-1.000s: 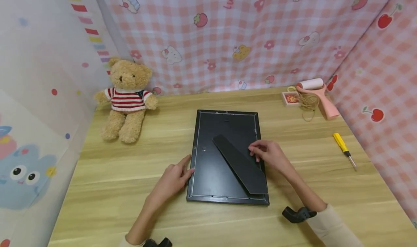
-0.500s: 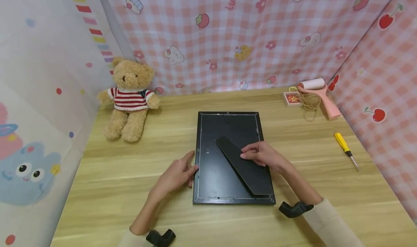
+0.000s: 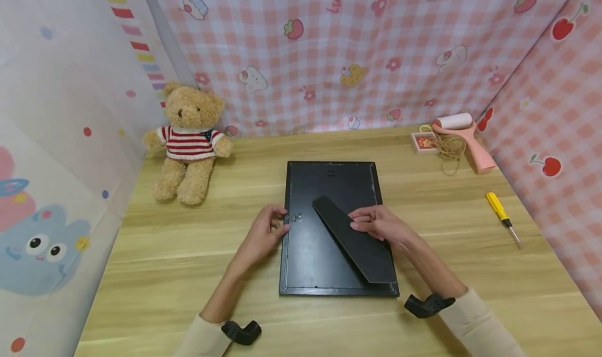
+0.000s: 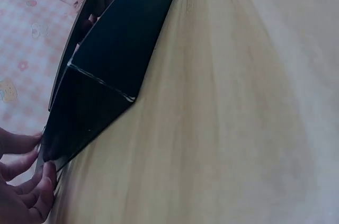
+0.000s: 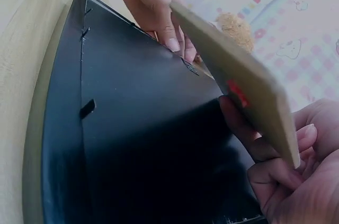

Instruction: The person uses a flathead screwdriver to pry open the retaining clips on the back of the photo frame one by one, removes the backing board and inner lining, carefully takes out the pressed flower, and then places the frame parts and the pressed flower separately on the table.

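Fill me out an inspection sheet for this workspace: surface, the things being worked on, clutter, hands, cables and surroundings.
Surface: wood-grain table.
Job's things: black frame, back side up; its stand leg lies slanted across the back, raised from it along one edge.
Clutter: teddy bear at far left; small box, twine and pink roller at far right; yellow screwdriver at right.
Hands: left hand grips the frame's left edge; right hand pinches the stand leg.
Cables: nothing seen.
Surroundings: pink checked cloth behind.
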A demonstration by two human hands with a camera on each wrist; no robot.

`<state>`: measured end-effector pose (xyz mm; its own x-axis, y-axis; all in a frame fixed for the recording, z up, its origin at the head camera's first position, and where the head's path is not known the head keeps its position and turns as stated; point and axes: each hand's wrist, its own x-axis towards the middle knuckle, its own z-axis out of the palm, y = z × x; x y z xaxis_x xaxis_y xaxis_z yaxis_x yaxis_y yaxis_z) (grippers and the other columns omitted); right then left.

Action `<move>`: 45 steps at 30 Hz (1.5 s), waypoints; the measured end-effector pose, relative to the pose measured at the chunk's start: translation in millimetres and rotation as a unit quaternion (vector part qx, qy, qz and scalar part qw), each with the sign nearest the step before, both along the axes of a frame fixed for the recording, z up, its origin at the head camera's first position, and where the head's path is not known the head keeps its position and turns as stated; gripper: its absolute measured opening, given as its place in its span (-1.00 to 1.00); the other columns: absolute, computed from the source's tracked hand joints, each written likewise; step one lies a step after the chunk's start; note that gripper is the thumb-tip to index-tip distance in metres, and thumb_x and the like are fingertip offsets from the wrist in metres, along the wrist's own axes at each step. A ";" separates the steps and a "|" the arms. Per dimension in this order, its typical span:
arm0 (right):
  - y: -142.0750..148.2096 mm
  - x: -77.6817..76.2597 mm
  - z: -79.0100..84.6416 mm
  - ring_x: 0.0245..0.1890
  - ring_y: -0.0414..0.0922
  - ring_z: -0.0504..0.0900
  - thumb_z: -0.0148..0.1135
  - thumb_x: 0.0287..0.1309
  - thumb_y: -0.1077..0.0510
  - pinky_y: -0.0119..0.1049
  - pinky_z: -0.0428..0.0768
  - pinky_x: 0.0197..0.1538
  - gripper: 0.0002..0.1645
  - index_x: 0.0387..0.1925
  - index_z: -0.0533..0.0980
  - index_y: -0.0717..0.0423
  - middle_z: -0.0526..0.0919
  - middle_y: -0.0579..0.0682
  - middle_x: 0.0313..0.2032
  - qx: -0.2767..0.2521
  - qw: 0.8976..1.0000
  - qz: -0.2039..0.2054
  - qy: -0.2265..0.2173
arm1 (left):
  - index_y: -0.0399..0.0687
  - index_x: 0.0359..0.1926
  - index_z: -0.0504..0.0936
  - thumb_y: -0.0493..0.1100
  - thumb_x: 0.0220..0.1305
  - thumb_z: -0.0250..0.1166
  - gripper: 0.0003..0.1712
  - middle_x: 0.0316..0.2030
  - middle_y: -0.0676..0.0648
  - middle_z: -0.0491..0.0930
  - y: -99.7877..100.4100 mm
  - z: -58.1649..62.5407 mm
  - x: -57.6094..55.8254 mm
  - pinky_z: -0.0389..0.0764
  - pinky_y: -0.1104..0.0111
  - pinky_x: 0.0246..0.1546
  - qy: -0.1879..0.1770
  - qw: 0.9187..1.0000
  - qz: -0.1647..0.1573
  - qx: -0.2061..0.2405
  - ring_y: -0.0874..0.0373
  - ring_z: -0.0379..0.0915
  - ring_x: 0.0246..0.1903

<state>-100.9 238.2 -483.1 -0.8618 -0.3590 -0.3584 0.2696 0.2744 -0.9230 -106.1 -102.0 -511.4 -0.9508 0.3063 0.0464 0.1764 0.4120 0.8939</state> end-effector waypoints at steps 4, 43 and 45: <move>-1.2 0.3 2.3 -0.68 -0.35 0.28 0.28 0.53 0.27 -0.53 0.28 -0.55 -0.37 0.42 0.40 0.63 0.68 0.47 0.25 -0.001 1.000 0.002 0.001 | -0.40 0.10 0.63 -0.32 0.52 0.37 -0.75 0.03 -0.32 0.54 5.3 10.3 1.4 0.52 0.40 -0.15 -0.025 0.999 0.017 -0.023 0.08 0.54 -0.17; -0.6 35.7 -15.5 -0.41 -0.27 0.57 0.19 0.53 0.45 -0.45 0.51 -0.36 -0.53 0.38 0.52 0.54 0.68 0.21 -0.24 0.125 0.963 -0.102 0.217 | -0.57 0.25 0.60 -0.39 0.57 0.19 -0.64 0.31 -0.40 0.54 10.6 7.1 15.3 0.42 0.23 0.37 -0.174 0.954 0.146 0.194 -0.13 0.43 0.30; -4.2 35.5 -24.8 -0.40 -0.28 0.55 0.21 0.52 0.45 -0.48 0.49 -0.36 -0.55 0.36 0.56 0.50 0.69 0.20 -0.25 0.130 0.950 -0.117 0.260 | -0.58 0.27 0.58 -0.40 0.58 0.17 -0.63 0.30 -0.40 0.57 9.6 6.0 14.8 0.45 0.36 0.31 -0.179 0.950 0.151 0.207 -0.04 0.46 0.26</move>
<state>-65.5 234.0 -507.9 -0.9917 -0.0937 0.0878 -0.1232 0.5001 -0.8572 -91.3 -92.5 -505.4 -0.9699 0.0429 -0.2397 -0.2401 -0.0050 0.9707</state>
